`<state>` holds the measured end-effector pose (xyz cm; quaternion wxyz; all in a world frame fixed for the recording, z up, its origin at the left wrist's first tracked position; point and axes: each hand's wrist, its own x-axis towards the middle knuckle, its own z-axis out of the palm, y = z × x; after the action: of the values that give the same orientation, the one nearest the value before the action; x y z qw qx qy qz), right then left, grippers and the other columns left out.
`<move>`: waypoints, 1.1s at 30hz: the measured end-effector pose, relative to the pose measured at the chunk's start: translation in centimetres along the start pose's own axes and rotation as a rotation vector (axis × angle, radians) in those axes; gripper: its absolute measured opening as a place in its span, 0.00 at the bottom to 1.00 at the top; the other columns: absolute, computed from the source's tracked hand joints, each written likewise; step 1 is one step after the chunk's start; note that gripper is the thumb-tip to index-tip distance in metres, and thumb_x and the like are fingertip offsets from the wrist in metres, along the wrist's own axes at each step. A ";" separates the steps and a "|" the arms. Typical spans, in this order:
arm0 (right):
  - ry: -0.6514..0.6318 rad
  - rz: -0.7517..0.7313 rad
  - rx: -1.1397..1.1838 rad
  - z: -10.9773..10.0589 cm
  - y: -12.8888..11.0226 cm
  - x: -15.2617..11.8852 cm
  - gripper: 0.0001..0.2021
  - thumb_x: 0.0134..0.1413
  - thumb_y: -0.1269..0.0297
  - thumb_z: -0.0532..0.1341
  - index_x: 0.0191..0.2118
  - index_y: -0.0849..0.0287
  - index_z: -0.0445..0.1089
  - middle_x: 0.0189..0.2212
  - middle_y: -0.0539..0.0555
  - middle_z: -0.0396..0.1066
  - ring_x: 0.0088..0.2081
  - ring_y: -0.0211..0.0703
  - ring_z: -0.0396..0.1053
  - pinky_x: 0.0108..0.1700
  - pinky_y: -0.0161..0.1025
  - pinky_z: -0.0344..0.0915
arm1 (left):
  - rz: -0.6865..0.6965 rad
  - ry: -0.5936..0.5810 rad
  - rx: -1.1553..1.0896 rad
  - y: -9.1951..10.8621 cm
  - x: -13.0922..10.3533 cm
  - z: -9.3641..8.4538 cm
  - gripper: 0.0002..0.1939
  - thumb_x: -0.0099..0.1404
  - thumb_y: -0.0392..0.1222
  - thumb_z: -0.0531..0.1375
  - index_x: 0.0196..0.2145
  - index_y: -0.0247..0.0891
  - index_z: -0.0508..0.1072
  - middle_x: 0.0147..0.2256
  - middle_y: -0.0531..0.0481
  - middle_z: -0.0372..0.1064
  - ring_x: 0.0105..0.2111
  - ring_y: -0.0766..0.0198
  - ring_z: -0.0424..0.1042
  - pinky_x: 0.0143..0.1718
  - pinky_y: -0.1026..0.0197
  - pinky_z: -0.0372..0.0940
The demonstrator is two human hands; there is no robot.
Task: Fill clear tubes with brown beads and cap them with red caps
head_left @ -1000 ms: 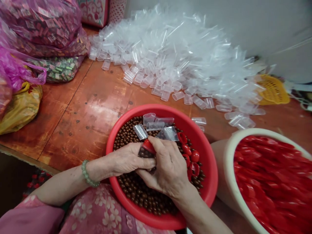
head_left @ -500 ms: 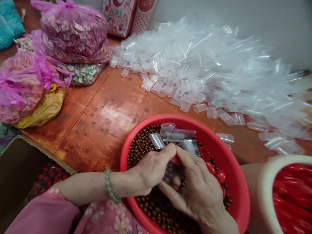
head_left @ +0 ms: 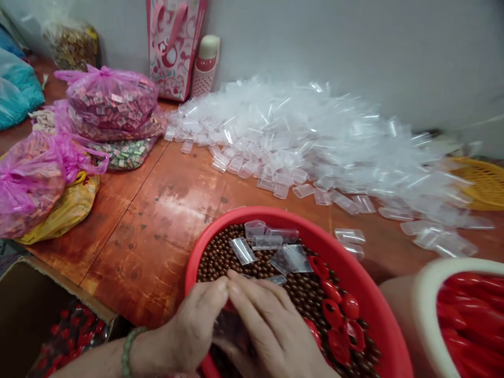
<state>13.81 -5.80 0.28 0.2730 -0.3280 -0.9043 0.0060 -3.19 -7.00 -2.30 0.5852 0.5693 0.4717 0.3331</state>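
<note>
My left hand [head_left: 197, 317] and my right hand [head_left: 271, 325] meet fingertip to fingertip over the near left part of a red basin [head_left: 271, 212]. Both are closed around a clear plastic tube [head_left: 230, 328], mostly hidden by the fingers and looking dark. Brown round balls [head_left: 307, 294] fill the basin. On them lie clear tubes [head_left: 268, 242], a clear flat sleeve [head_left: 291, 259] and glossy red plastic caps [head_left: 333, 313], several with an opening.
A heap of clear tubes [head_left: 275, 126] spreads along the wall. Right stands a cream tub [head_left: 423, 304] of red pieces; left, a cardboard box [head_left: 66, 275] holds red-capped items [head_left: 79, 331]. Pink bags [head_left: 110, 100], a paper bag [head_left: 173, 52] and a yellow basket [head_left: 484, 184] sit on the table.
My view has tilted up. Both hands, still together around the tube, have moved left and nearer to me. The red part seen between them earlier is now hidden.
</note>
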 end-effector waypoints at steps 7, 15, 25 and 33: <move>-0.051 0.246 -0.118 0.9 3.8 -1.9 0.19 0.61 0.67 0.58 0.56 0.65 0.65 0.53 0.69 0.69 0.50 0.55 0.72 0.46 0.51 0.74 | -0.131 0.378 0.508 -1.5 -1.0 -10.7 0.22 0.71 0.52 0.45 0.44 0.35 0.72 0.35 0.45 0.74 0.36 0.59 0.73 0.40 0.59 0.68; -0.266 0.480 -0.059 -0.3 6.9 -1.2 0.10 0.63 0.65 0.56 0.47 0.61 0.70 0.45 0.61 0.73 0.46 0.51 0.72 0.49 0.50 0.71 | 0.135 0.257 1.291 -4.3 1.2 -14.6 0.22 0.68 0.52 0.52 0.49 0.32 0.70 0.48 0.33 0.72 0.50 0.44 0.71 0.51 0.43 0.66; -0.621 0.600 -0.036 1.9 7.4 3.8 0.13 0.61 0.63 0.57 0.48 0.63 0.68 0.41 0.61 0.73 0.42 0.50 0.73 0.44 0.42 0.66 | 0.601 0.097 0.777 2.2 5.2 -3.4 0.15 0.66 0.33 0.57 0.50 0.32 0.68 0.46 0.41 0.73 0.49 0.59 0.72 0.54 0.55 0.67; -0.754 0.265 -0.144 1.6 7.7 3.5 0.10 0.55 0.71 0.57 0.42 0.67 0.69 0.39 0.62 0.71 0.41 0.53 0.70 0.41 0.44 0.67 | 0.642 0.182 0.770 -0.4 5.1 -1.5 0.19 0.66 0.27 0.52 0.54 0.30 0.65 0.49 0.36 0.72 0.51 0.58 0.71 0.55 0.55 0.68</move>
<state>15.30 2.57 -0.80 -0.1047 -0.4350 -0.8890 0.0978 -2.97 -1.79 -3.47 0.1576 0.8285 0.4107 0.3464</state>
